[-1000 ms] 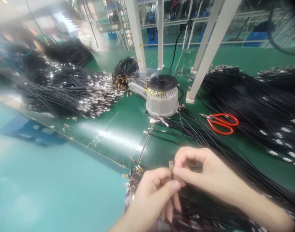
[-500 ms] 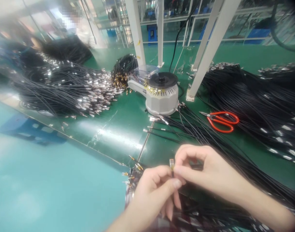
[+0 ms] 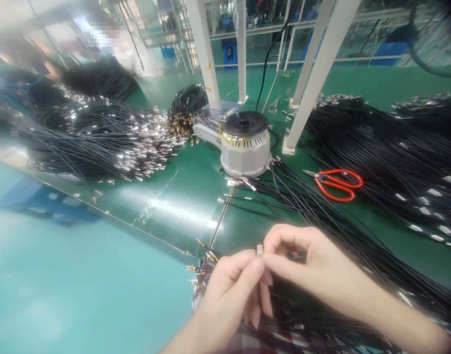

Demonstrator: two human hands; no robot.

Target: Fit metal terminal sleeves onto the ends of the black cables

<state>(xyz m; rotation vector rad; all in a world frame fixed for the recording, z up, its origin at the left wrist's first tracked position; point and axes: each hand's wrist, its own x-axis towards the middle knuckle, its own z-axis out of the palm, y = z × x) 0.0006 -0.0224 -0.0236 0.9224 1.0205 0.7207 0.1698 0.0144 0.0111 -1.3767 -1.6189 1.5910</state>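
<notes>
Between my fingertips stands the small metal connector (image 3: 259, 250) of a black cable, its tip poking up. My left hand (image 3: 234, 282) pinches it from the left with thumb and forefinger, the other fingers curled below. From the right, my right hand (image 3: 302, 248) closes thumb and forefinger at the same connector; its base and the cable under it are hidden by the fingers. Just left of my left hand, several cable ends (image 3: 211, 256) with yellowish tape stick up. Black cables (image 3: 343, 246) run beneath and behind my right hand.
On the green table (image 3: 188, 196) stands a round white tape dispenser (image 3: 245, 152) with a black top. Red-handled scissors (image 3: 339, 184) lie right of it. Big cable bundles (image 3: 100, 132) fill the left, more cables (image 3: 387, 147) the right. White posts (image 3: 317, 83) rise behind.
My left thumb and forefinger have moved up onto the connector, so less of it shows. The right hand keeps its pinch. The whole view has shifted slightly.
</notes>
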